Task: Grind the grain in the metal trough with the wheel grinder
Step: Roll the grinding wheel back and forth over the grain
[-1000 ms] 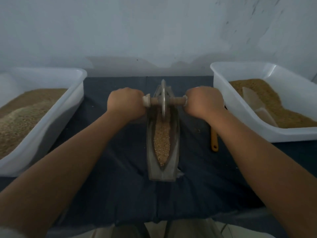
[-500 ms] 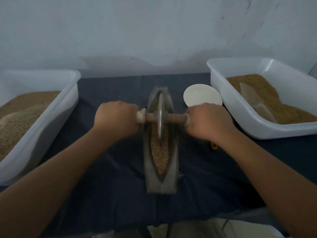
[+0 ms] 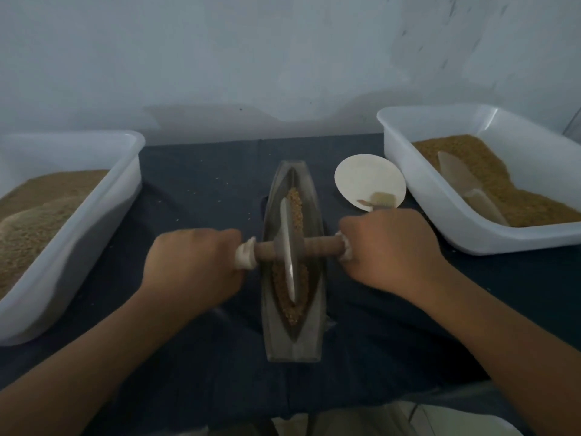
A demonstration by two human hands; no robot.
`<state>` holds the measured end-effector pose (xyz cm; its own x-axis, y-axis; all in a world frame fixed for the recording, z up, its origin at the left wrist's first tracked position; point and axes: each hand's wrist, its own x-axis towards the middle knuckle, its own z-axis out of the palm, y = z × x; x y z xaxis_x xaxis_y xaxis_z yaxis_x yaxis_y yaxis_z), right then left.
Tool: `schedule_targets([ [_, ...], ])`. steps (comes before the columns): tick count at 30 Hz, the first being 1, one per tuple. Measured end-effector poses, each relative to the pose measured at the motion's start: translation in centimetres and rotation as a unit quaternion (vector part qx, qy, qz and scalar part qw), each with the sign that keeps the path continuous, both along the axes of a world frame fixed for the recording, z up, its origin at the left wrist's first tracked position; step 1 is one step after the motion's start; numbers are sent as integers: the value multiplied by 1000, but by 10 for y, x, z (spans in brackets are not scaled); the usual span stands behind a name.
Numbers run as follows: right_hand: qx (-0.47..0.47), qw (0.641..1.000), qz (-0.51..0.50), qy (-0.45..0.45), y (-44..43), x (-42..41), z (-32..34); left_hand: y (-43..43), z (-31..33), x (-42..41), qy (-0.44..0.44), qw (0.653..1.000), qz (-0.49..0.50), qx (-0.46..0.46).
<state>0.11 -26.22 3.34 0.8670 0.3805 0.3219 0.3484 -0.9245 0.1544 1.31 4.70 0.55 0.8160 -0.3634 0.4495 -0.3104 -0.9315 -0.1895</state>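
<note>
A boat-shaped metal trough [image 3: 294, 338] lies lengthwise on the dark cloth in the middle of the table, with brown grain [image 3: 295, 199] along its groove. The wheel grinder [image 3: 289, 247], a thin metal disc on a wooden axle, stands in the groove at the near half of the trough. My left hand [image 3: 191, 265] grips the axle's left end, which is wrapped in white. My right hand [image 3: 386, 250] grips the right end. Both fists hide the ends of the axle.
A white tub [image 3: 94, 234] of grain stands at the left. Another white tub [image 3: 418, 196] at the right holds grain and a clear scoop [image 3: 465, 187]. A white paper plate [image 3: 367, 177] with a small brush [image 3: 380, 199] lies beside the trough. A wall rises behind the table.
Both hands have pulled the wheel toward me along the trough, from its far end to its near half. The plate and brush, hidden before, have come into view.
</note>
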Motion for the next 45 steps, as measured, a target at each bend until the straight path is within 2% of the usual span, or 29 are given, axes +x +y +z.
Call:
schedule_targets([
  [3,20,998,-47,49,5,37,-3,-17,4,28,-14,998,42,38],
  [7,76,987,-125,61,12,89,3,-45,25,98,17,997,71,8],
  [10,80,984,-145,72,15,91,9,-52,37,111,45,997,68,12],
  [13,66,987,-115,95,11,61,9,-39,27,79,45,998,49,7],
  [18,4,1000,-5,-4,-3,0,-4,-4,1,4,-6,1000,-4,30],
  [21,7,1000,-27,-3,-3,25,-11,-10,-2,14,-1,999,26,29],
  [23,40,996,-71,30,4,58,-7,-27,4,44,6,998,57,24],
  [27,66,990,-119,42,11,95,9,-49,27,95,61,995,77,-21],
  [32,14,995,-85,42,14,41,14,-26,12,49,106,992,52,-36],
  [35,-14,1000,-19,-9,9,-11,10,-7,0,0,40,999,-13,-26],
  [37,-12,1000,4,-10,4,-23,8,-1,0,-13,19,999,-38,-23],
  [41,10,999,-49,8,6,14,0,-19,7,18,34,999,25,9],
  [45,71,990,-117,27,16,68,10,-47,28,80,65,995,72,-13],
])
